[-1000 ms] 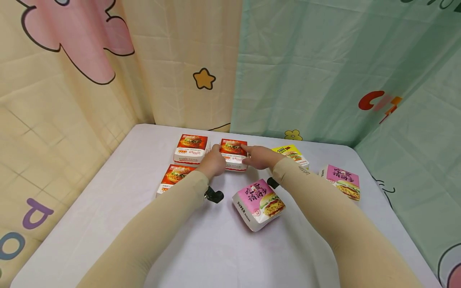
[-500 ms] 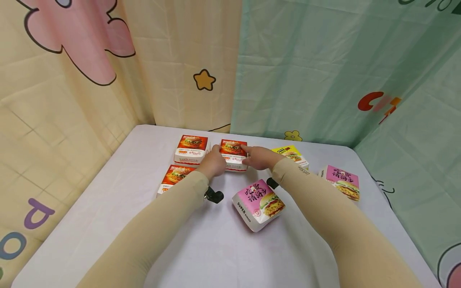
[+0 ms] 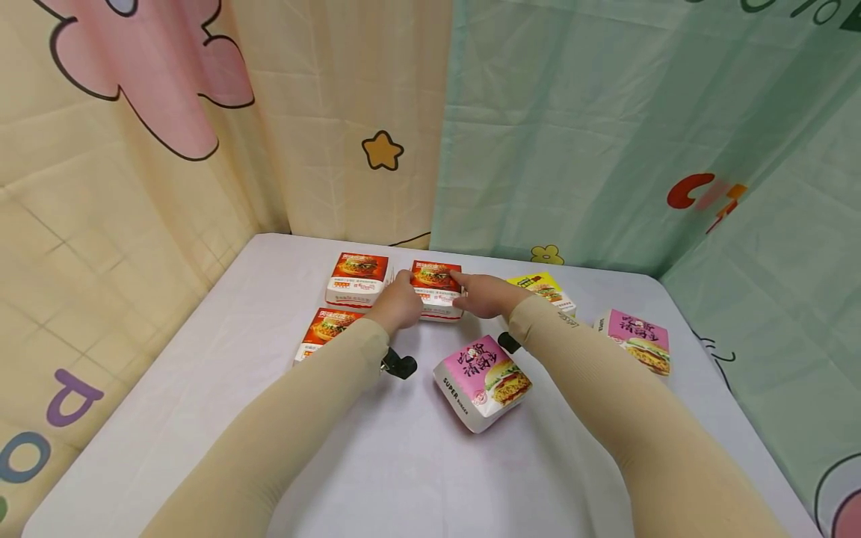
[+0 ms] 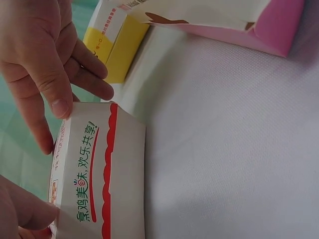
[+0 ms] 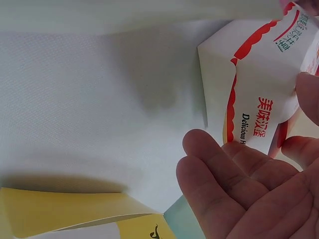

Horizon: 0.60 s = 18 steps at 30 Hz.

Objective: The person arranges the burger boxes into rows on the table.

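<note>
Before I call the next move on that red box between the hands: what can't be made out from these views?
- Head view: the left hand covers the near left corner of the red box, so its grip there is hidden.
- Left wrist view: the frame edge cuts the box off.
- Right wrist view: only the right hand palm and fingers show; their contact with the box is unclear.
- Small print on the box is too small.
</note>
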### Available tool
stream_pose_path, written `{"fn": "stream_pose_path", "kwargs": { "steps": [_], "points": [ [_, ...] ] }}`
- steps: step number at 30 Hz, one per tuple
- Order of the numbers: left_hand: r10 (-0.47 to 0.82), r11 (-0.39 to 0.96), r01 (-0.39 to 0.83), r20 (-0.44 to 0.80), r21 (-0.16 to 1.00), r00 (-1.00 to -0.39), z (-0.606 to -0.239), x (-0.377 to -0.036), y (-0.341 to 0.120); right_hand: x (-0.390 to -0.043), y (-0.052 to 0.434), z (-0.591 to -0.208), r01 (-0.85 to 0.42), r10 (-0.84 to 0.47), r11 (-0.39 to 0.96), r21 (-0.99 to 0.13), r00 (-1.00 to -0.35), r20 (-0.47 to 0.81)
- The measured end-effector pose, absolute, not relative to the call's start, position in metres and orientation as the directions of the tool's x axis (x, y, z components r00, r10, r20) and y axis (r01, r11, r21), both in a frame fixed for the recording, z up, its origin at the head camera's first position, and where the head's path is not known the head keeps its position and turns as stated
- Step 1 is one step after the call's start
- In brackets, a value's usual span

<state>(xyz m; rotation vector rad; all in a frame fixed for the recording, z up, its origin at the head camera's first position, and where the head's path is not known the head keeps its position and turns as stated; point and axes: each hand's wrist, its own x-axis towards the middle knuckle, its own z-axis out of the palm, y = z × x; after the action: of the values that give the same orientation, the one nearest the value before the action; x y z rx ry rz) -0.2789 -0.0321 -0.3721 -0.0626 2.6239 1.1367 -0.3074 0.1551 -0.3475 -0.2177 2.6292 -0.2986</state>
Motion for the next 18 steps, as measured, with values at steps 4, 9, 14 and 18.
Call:
{"fn": "stream_pose_path", "kwargs": {
  "steps": [4,9,14,18],
  "points": [
    [0.076,0.699,-0.138,-0.265,0.702,-0.961,-0.372,-0.279,-0.032,-0.304,0.156,-0.346,-0.115,-0.214,0.964,-0.24,-0.873,-0.439],
    [0.08,0.7,-0.132,-0.26,0.702,-0.962,-0.37,-0.279,-0.033,-0.301,0.157,-0.344,-0.122,-0.222,0.961,-0.248,-0.875,-0.43],
    [0.085,0.711,-0.117,-0.251,0.694,-0.964,-0.365,-0.276,-0.034,-0.299,0.162,-0.342,-0.135,-0.241,0.953,-0.272,-0.882,-0.406],
    [0.091,0.717,-0.095,-0.227,0.69,-0.97,-0.356,-0.27,-0.035,-0.295,0.169,-0.336,-0.19,-0.281,0.945,-0.265,-0.887,-0.367]
  ]
}}
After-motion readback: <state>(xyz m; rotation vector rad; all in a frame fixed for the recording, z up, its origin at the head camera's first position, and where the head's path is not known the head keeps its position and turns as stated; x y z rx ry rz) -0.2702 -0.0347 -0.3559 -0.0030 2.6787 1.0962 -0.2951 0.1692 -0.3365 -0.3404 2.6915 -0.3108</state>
